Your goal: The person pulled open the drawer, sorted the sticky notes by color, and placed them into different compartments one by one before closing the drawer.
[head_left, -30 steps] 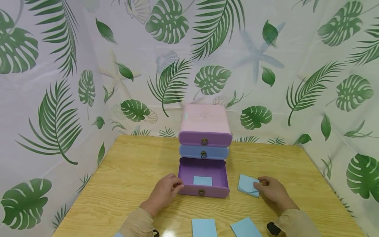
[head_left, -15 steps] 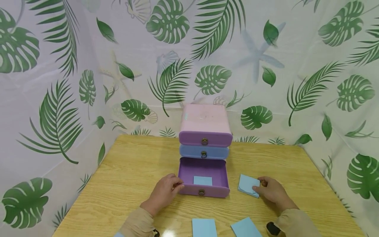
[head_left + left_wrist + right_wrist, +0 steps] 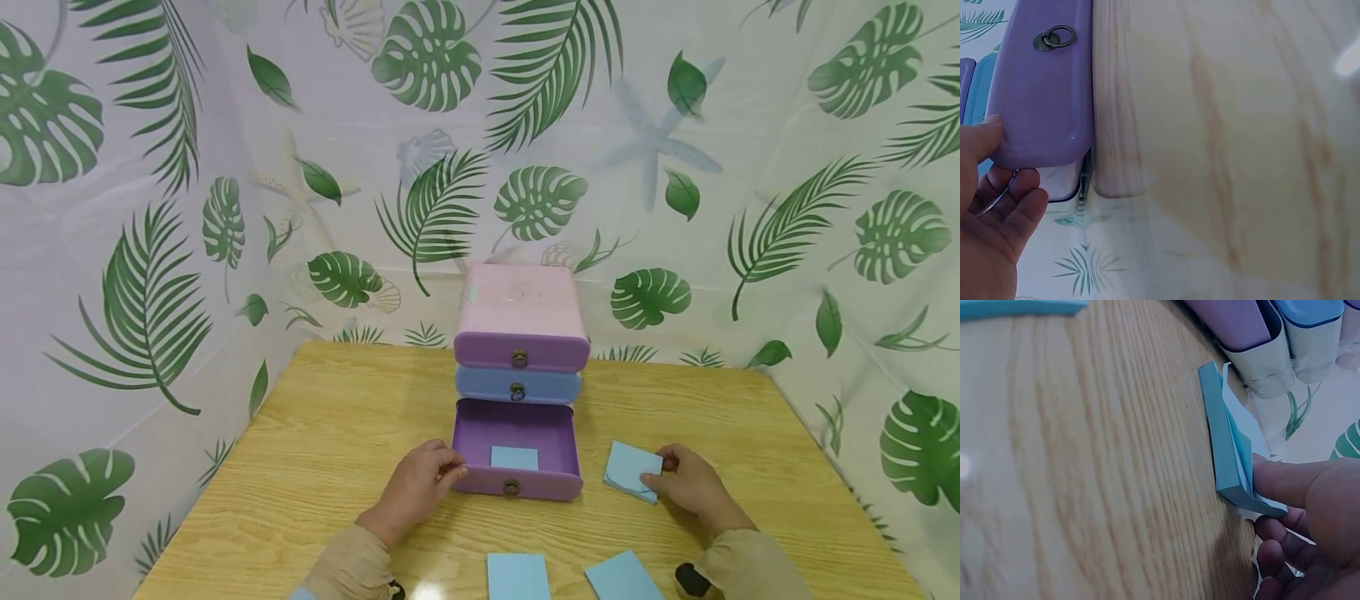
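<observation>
My left hand point(image 3: 420, 487) pinches the left end of the purple bottom drawer point(image 3: 517, 483), which is pulled out. In the left wrist view, the thumb and curled fingers meet at that end of the drawer point(image 3: 1047, 94). A light blue sticky note pad point(image 3: 513, 457) lies inside the drawer. Right of the drawer, my right hand point(image 3: 690, 483) pinches the right side of another sticky note pad point(image 3: 630, 468) on the table. In the right wrist view, my thumb is against the loosened top sheets of this pad point(image 3: 1225, 437), with the other fingers by its lower corner.
The drawer unit has a pink top point(image 3: 519, 298), a purple upper drawer point(image 3: 487, 352) and a blue middle drawer point(image 3: 487, 383), both pushed in. Two more light blue sticky note pads point(image 3: 517, 575) lie at the wooden table's point(image 3: 360, 417) front edge. Leaf-patterned cloth surrounds the table.
The sticky note pad at my right hand has shifted very slightly to the right, and its top sheet lies a little differently. My left hand and the drawer have stayed in place.
</observation>
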